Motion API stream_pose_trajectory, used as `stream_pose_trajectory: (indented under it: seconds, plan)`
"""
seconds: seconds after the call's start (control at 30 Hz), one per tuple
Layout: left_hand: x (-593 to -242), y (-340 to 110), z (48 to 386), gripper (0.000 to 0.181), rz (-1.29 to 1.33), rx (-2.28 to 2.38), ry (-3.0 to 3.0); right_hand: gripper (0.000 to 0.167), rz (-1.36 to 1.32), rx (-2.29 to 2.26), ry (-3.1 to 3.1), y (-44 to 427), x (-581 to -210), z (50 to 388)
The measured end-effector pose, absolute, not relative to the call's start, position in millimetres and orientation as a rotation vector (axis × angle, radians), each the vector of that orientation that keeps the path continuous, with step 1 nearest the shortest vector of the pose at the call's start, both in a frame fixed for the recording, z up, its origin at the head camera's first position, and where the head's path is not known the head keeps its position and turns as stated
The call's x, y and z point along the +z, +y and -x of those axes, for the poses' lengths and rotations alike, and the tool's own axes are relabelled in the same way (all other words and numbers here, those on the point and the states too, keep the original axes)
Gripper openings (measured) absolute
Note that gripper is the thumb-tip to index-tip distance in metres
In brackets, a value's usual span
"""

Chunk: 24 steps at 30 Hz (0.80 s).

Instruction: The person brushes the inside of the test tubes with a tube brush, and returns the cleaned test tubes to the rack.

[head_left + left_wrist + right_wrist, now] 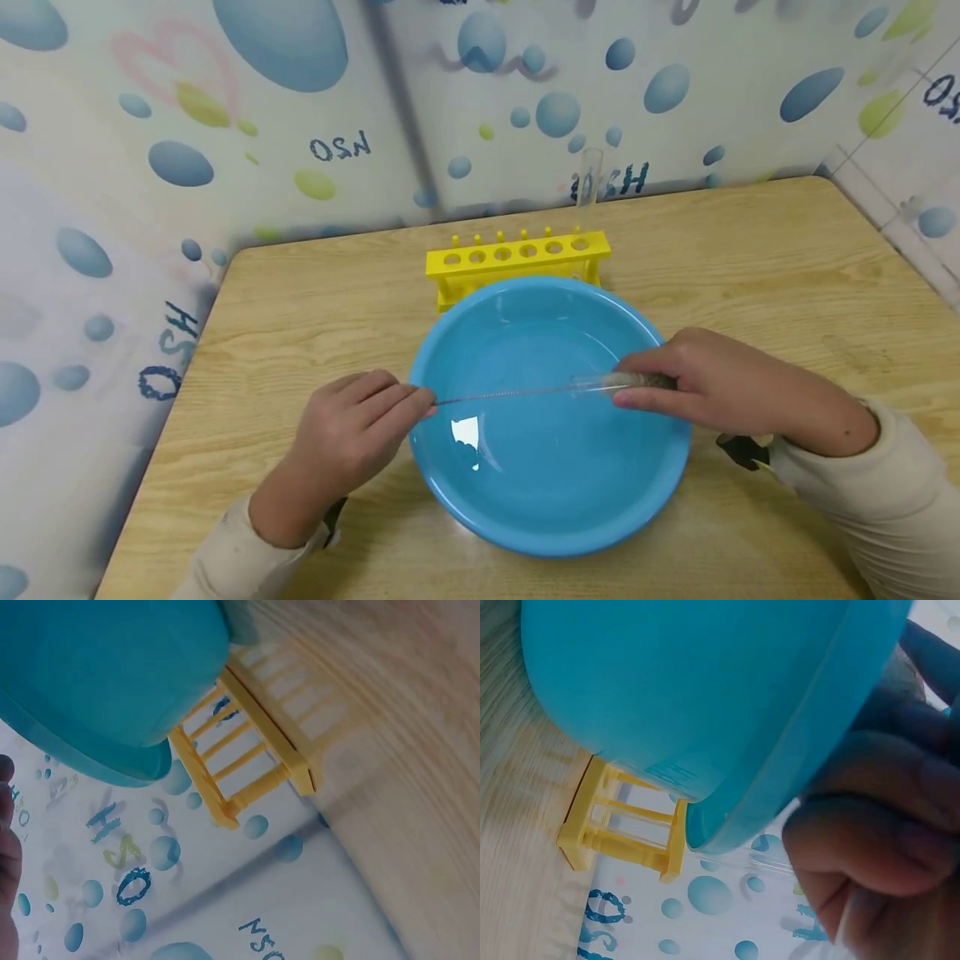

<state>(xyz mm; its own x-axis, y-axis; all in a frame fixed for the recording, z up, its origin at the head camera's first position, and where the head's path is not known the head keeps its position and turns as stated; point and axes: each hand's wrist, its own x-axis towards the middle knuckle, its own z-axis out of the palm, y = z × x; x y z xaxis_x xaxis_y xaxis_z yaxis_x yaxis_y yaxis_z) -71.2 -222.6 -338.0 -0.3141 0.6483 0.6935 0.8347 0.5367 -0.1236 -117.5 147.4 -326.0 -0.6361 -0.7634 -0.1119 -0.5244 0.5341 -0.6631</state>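
Observation:
My left hand (352, 429) pinches the end of the thin twisted wire handle (510, 393) of a test tube brush, near the left rim of a blue basin (551, 542). Over the basin's right side, my right hand (697, 379) grips a clear test tube (585, 384) lying roughly level, its mouth toward the left. The brush's bristles (641, 380) are inside the tube, partly covered by the right fingers. Light glints inside the basin, as on water. Only the left hand's edge (7, 877) shows in the left wrist view; in the right wrist view the curled right fingers (862, 832) hide most of the tube.
Behind the basin stands a yellow test tube rack (517, 254) with holes and pegs. Another clear test tube (589, 179) rises at its right end peg. The wooden table (322, 300) meets a patterned wall (405, 100) at the back.

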Motion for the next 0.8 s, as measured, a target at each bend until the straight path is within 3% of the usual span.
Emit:
stream_pose_trajectory:
  seconds: [0.2, 0.33, 0.57, 0.8]
  plan:
    - [-336, -220, 66, 0.034, 1.092, -0.693, -2.375, 0.03, 1.153, -0.707, 2.746, 146, -330, 115]
    - [-336, -216, 64, 0.018, 1.05, -0.873, -2.472, 0.034, 1.333, -0.641, 2.977, 145, -335, 116]
    - [-334, -205, 61, 0.018, 0.978, -1.112, -2.689, 0.066, 1.554, -0.584, 3.165, 139, -338, 117]
    - [-333, -195, 59, 0.021, 0.821, -1.418, -2.812, 0.064, 1.63, -0.559, 3.241, 137, -338, 115]
